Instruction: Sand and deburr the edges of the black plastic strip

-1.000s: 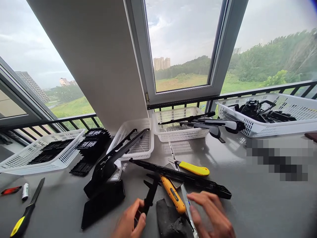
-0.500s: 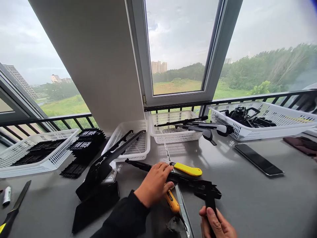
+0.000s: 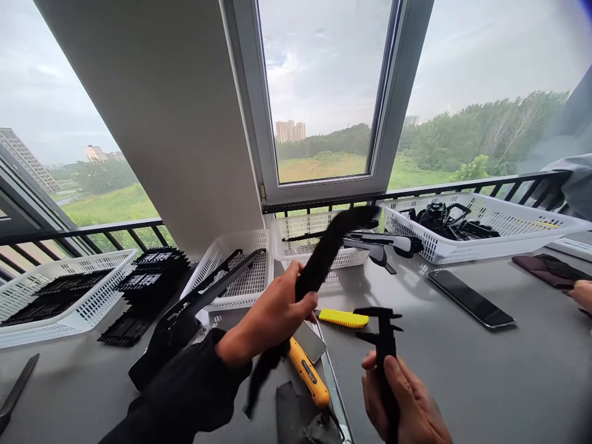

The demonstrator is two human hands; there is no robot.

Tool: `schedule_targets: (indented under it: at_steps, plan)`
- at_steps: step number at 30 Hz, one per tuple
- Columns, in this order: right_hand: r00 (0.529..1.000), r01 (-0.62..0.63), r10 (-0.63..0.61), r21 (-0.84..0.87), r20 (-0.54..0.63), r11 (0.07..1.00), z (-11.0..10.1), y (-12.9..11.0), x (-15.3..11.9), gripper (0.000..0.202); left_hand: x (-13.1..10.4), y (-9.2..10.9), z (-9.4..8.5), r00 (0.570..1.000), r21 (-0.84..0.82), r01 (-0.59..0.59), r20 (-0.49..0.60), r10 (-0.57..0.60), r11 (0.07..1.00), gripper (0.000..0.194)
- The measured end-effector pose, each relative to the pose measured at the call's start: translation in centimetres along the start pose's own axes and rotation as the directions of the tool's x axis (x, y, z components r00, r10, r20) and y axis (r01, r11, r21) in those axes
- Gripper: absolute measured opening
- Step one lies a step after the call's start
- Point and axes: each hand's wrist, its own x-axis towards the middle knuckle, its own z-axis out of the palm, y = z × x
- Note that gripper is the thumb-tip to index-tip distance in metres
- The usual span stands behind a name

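Observation:
My left hand (image 3: pixel 272 314) is closed around a long black plastic part (image 3: pixel 326 253), raised above the table and slanting from lower left to upper right. Motion blurs its ends. In my right hand (image 3: pixel 404 398) is a black caliper (image 3: pixel 385 339), held upright by its beam with the jaws pointing left and a gap between them. The two things are apart. A yellow utility knife (image 3: pixel 345 318) lies between my hands. Nearer me are a yellow-orange tool handle (image 3: pixel 309 373), a long metal strip (image 3: pixel 337 385) and a flat grey rectangular piece (image 3: pixel 311 342).
White baskets (image 3: pixel 108 302) line the back, several holding black parts. Stacked black parts (image 3: pixel 148 280) and a large black part (image 3: pixel 171 333) stand left. A phone-like slab (image 3: pixel 472 299) lies right. Another person's hand (image 3: pixel 583 293) shows at the right edge. A file-like blade (image 3: pixel 21 382) lies far left.
My left hand has taken the long black part up from the table and tilted it. The caliper, earlier over the part's right end, is now apart from it. The view has shifted slightly.

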Motion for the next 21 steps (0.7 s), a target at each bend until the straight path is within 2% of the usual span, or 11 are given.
schedule_targets:
  at_steps: [2, 3, 6, 9, 12, 17, 21]
  plan:
    - [0.997, 0.074, -0.073, -0.016, 0.023, 0.997, 1.6, -2.1, 1.2, 0.064, -0.9, 0.3, 0.5, 0.997, -0.397, 0.076, 0.009, -0.079, 0.915, 0.019]
    - [0.992, 0.111, -0.109, -0.035, 0.059, 0.993, 2.5, -2.9, 2.1, 0.063, -1.5, 0.1, 1.0, 0.995, -0.516, 0.093, 0.020, -0.096, 0.851, 0.024]
    - [0.951, 0.194, -0.155, -0.124, 0.268, 0.973, 4.8, -4.3, 5.0, 0.069, -3.1, -1.4, 3.2, 0.992, -0.684, 0.109, 0.023, -0.128, 0.722, 0.044]
    - [0.921, 0.185, -0.086, -0.231, 0.380, 0.955, 6.0, -3.9, 7.2, 0.074, -4.2, -3.6, 4.9, 0.984, -0.738, 0.086, -0.041, -0.172, 0.669, 0.054]
    - [0.892, 0.156, 0.005, -0.319, 0.453, 0.935, 5.9, -2.6, 7.9, 0.074, -4.5, -5.6, 5.6, 0.967, -0.760, 0.031, -0.143, -0.213, 0.649, 0.061]
    - [0.886, 0.101, 0.062, -0.321, 0.460, 0.942, 5.9, -0.6, 8.0, 0.076, -4.8, -8.0, 6.4, 0.955, -0.788, 0.019, -0.168, -0.244, 0.616, 0.067]
    - [0.874, 0.071, 0.084, -0.297, 0.478, 0.952, 6.5, 0.8, 8.1, 0.074, -5.2, -9.1, 7.0, 0.924, -0.730, -0.007, -0.266, -0.275, 0.684, 0.060]
